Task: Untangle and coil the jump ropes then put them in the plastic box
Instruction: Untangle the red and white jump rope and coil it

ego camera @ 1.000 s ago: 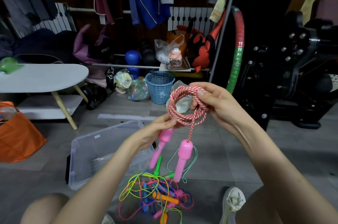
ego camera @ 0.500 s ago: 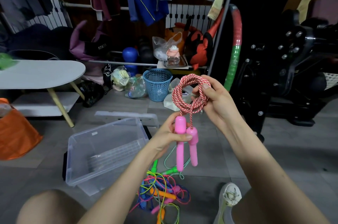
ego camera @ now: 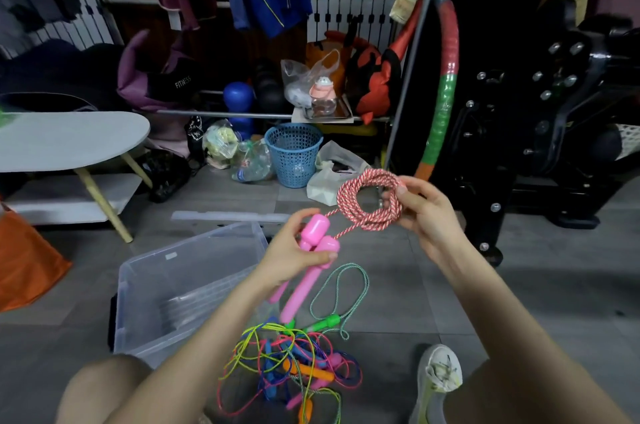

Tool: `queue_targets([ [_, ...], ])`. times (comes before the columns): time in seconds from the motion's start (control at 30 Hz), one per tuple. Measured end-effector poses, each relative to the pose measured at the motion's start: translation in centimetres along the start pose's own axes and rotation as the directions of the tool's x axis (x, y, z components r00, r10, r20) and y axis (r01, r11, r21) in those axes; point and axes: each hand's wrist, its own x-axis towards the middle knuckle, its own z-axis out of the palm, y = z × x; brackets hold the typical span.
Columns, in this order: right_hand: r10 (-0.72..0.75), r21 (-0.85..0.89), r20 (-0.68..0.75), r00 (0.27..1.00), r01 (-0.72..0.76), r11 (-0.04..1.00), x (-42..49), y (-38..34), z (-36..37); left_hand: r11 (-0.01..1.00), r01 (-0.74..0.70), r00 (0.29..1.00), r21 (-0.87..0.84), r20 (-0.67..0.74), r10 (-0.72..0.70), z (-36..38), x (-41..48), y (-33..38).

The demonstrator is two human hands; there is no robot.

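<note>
My right hand (ego camera: 424, 212) pinches the coiled red-and-white jump rope (ego camera: 367, 205) at chest height. My left hand (ego camera: 294, 255) grips its two pink handles (ego camera: 317, 250) together, below and left of the coil, their tips pointing down. The clear plastic box (ego camera: 187, 288) stands open on the floor under my left forearm, with nothing in it. A tangle of coloured jump ropes (ego camera: 291, 368) lies on the floor between my knees. A green-handled rope (ego camera: 332, 306) trails out of it to the right.
The box lid (ego camera: 225, 217) lies flat behind the box. A blue basket (ego camera: 293, 153) and plastic bags stand further back. A white low table (ego camera: 69, 143) is at the left, an orange bag (ego camera: 24, 264) below it. A black machine (ego camera: 540, 132) and a hoop (ego camera: 443, 84) stand at the right. My shoe (ego camera: 440, 378) is beside the tangle.
My left hand gathered the two hanging pink handles together and swung them down to the left. The coil in my right hand moved to the right and turned to face me.
</note>
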Motion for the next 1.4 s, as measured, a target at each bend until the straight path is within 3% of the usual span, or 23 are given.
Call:
queue_targets([
  [0.2,0.164,-0.026,-0.117,0.98,-0.168,0.985,5.0,7.9,-3.5,0.971,0.051,0.998,0.235,0.015,-0.056,-1.2,6.6,-3.7],
  [0.4,0.256,0.024,-0.232,0.939,-0.257,0.966,12.0,16.3,-6.4,0.951,0.116,0.988,0.288,0.065,-0.14,-0.1,16.0,-11.1],
  [0.67,0.423,0.05,-0.36,0.831,-0.436,0.899,23.4,30.6,-10.3,0.908,0.204,0.966,0.365,0.077,-0.248,0.9,28.6,-25.7],
  [1.03,0.472,-0.018,-0.43,0.769,-0.53,0.848,34.6,46.9,-14.3,0.746,0.166,0.969,0.645,0.032,-0.244,2.4,39.4,-41.6],
  [1.1,0.454,-0.075,-0.467,0.759,-0.545,0.835,36.0,49.6,-15.0,0.697,0.153,0.967,0.701,0.038,-0.251,3.0,40.7,-44.1],
  [1.2,0.344,-0.309,-0.515,0.785,-0.545,0.779,37.1,52.9,-16.0,0.622,0.149,0.956,0.769,0.05,-0.29,3.6,41.8,-47.0],
  [1.4,0.158,-0.709,-0.437,0.886,-0.447,0.545,36.2,52.6,-16.3,0.485,0.12,0.93,0.866,0.073,-0.36,3.4,41.7,-47.8],
])
